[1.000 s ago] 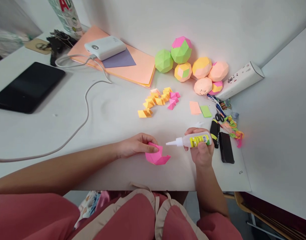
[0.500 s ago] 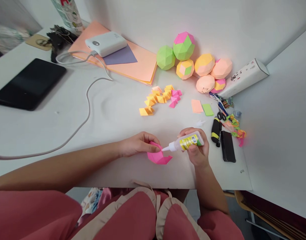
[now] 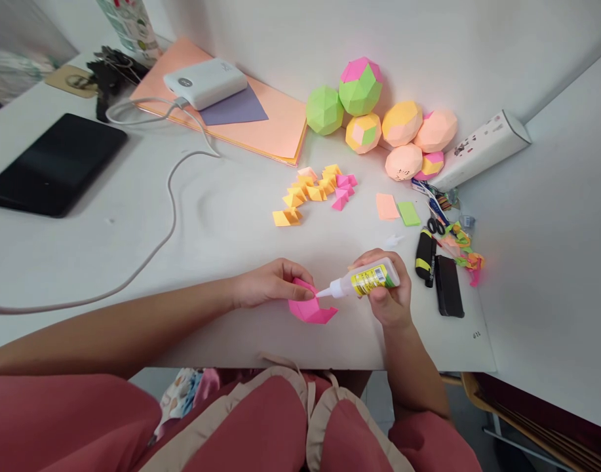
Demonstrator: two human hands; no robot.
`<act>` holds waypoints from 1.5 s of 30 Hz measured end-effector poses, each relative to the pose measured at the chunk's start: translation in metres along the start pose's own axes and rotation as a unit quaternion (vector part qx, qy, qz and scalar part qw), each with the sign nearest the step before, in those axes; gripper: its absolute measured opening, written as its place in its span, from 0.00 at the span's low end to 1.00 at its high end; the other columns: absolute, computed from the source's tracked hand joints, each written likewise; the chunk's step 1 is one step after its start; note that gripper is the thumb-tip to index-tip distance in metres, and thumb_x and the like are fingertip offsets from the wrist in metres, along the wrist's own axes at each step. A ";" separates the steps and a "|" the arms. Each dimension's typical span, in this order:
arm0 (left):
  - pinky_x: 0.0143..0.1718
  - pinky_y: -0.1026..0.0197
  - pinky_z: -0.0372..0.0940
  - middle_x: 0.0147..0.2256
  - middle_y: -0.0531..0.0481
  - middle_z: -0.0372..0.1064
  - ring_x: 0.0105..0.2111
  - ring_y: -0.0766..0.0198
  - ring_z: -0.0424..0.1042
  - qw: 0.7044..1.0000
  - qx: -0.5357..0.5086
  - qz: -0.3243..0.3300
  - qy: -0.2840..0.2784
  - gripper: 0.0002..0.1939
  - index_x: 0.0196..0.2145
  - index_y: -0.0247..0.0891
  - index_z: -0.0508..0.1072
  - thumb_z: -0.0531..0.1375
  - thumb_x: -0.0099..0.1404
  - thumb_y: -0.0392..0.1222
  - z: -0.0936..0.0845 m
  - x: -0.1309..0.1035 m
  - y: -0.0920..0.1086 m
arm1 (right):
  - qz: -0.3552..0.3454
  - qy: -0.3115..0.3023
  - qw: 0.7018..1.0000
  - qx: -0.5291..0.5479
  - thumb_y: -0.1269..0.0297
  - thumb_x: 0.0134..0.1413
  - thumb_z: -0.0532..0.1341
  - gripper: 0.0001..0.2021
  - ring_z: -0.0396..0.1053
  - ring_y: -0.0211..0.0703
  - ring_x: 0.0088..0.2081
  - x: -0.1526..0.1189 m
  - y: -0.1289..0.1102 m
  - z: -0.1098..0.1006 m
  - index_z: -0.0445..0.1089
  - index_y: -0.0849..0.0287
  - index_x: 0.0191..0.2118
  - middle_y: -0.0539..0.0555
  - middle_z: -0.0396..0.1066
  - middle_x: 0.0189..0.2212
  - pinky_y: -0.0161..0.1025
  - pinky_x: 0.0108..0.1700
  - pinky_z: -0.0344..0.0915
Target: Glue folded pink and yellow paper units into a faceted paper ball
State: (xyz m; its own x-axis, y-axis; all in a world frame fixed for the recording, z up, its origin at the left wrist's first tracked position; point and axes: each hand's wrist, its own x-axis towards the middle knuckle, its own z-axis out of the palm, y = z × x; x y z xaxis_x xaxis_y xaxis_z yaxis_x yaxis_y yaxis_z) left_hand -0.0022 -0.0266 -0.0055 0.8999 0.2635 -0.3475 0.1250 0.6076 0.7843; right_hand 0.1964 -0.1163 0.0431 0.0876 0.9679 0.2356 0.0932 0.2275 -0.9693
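Observation:
Between the thumb and fingers of my left hand [image 3: 278, 283] is a folded pink paper piece [image 3: 310, 311], curved like part of a shell. My right hand [image 3: 391, 298] grips a glue bottle [image 3: 369, 278] with a yellow label, tilted so its white nozzle points left. The nozzle tip meets the pink paper beside my left thumb, though I cannot tell whether glue is coming out. Beyond my hands lie folded yellow paper units [image 3: 305, 190] and a few pink paper units [image 3: 345, 191].
Several faceted paper balls [image 3: 361, 86] stand against the wall. Orange paper sheets [image 3: 275, 134] carry a white power bank [image 3: 206, 83], its cable [image 3: 170, 196] crossing the table's left side. Nearby are a black tablet [image 3: 54, 164], sticky notes [image 3: 387, 206], scissors [image 3: 434, 225] and a black case [image 3: 448, 286].
Both hands hold almost the same pose, with the nozzle still at the pink paper. The view has shifted very slightly.

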 end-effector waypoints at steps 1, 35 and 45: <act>0.33 0.62 0.66 0.28 0.49 0.74 0.29 0.64 0.70 1.000 0.000 -0.001 0.000 0.08 0.29 0.34 0.77 0.67 0.51 0.40 0.000 0.000 0.000 | -0.005 -0.003 1.000 0.001 0.47 0.45 0.63 0.19 0.66 0.43 0.31 0.000 0.000 0.000 0.66 0.55 0.37 0.55 0.67 0.31 0.40 0.28 0.66; 0.32 0.63 0.65 0.27 0.49 0.74 0.28 0.65 0.70 1.000 -0.006 0.004 0.000 0.07 0.28 0.34 0.78 0.67 0.50 0.40 -0.001 0.000 -0.002 | -0.001 0.005 1.000 0.025 0.49 0.43 0.65 0.18 0.67 0.39 0.28 0.000 0.002 -0.002 0.66 0.55 0.37 0.53 0.66 0.31 0.38 0.25 0.66; 0.31 0.63 0.65 0.27 0.49 0.73 0.27 0.65 0.69 1.000 0.001 0.000 -0.004 0.07 0.27 0.33 0.77 0.66 0.50 0.40 -0.001 0.000 0.000 | 0.008 -0.004 1.000 0.022 0.48 0.43 0.65 0.19 0.68 0.40 0.29 0.001 0.003 -0.001 0.64 0.56 0.36 0.52 0.65 0.30 0.39 0.26 0.66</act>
State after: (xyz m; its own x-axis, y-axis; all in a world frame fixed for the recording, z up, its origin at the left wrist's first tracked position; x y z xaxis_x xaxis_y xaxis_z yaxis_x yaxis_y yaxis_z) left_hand -0.0023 -0.0259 -0.0062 0.9028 0.2581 -0.3441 0.1262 0.6058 0.7856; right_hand 0.1980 -0.1154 0.0407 0.0811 0.9723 0.2194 0.0474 0.2161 -0.9752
